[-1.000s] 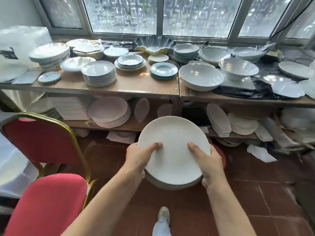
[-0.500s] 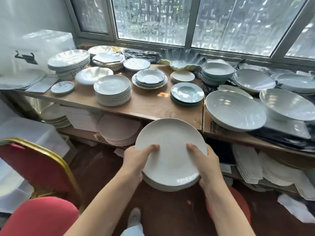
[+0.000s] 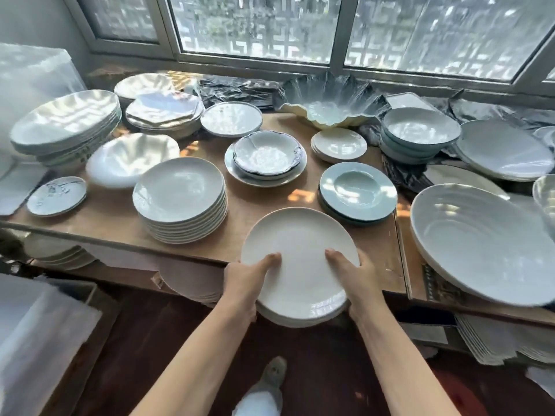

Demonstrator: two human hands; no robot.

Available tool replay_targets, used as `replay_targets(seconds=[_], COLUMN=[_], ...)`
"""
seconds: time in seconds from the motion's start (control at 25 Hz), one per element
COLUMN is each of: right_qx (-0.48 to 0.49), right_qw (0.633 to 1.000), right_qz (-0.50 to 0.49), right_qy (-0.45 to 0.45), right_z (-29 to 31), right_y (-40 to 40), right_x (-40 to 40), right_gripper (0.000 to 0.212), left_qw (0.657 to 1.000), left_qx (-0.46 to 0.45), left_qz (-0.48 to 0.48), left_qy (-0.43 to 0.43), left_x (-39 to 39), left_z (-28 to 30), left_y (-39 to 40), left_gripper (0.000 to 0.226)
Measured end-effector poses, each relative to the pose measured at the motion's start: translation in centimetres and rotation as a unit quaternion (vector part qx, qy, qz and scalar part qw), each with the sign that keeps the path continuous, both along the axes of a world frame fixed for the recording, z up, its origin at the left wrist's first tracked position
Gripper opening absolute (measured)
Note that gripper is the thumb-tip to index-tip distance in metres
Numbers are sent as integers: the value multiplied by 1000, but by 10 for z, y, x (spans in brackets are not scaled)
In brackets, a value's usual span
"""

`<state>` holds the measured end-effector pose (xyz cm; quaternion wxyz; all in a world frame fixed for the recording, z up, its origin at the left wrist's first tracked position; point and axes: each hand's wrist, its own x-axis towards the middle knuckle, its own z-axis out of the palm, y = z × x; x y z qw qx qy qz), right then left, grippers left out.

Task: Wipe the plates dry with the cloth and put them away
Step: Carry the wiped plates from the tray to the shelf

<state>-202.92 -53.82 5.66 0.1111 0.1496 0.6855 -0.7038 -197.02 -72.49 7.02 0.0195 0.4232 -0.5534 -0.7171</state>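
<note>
over the front edge of the wooden shelf (image 3: 300,187), the left hand (image 3: 244,277) and right hand (image 3: 360,276) each grip a side of the stack of white plates (image 3: 300,259), thumbs on top. tilting it could slide plates off or clip the teal dishes (image 3: 357,190) just beside.

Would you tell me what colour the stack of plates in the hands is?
The stack of plates is plain cream white, seen in the head view.

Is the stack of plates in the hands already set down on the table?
Cannot tell: stack overlaps the table edge, both hands gripping.
</note>
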Motion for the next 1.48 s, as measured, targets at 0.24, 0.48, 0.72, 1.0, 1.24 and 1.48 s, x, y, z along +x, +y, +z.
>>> replay_targets(seconds=[0.24, 0.48, 0.72, 1.0, 1.24, 1.48], right_qx=[16, 42, 61, 108, 140, 260], right_qw=[998, 996, 995, 991, 988, 966], right_qz=[-38, -53, -57, -53, -51, 10], right_qy=[-41, -54, -59, -55, -50, 4], right_z=[-47, -80, -103, -122, -125, -101], right_y=[-48, -77, -90, -96, -98, -94], right_x=[-78, -130, -159, -180, -185, -185], right_gripper=[38, 29, 27, 25, 19, 51], left_qw=[999, 997, 991, 982, 972, 941], left_qx=[-11, -14, -36, -77, -114, -262], left_qz=[-33, -22, -61, -92, -114, -175], left_qy=[-39, -79, -118, -146, -172, -125], left_x=[-91, -145, -174, -195, -205, -196], left_z=[-43, -74, -95, -104, -106, -87], left_y=[-48, -69, -90, -94, -97, -92], left_gripper=[54, 80, 53, 71, 75, 59])
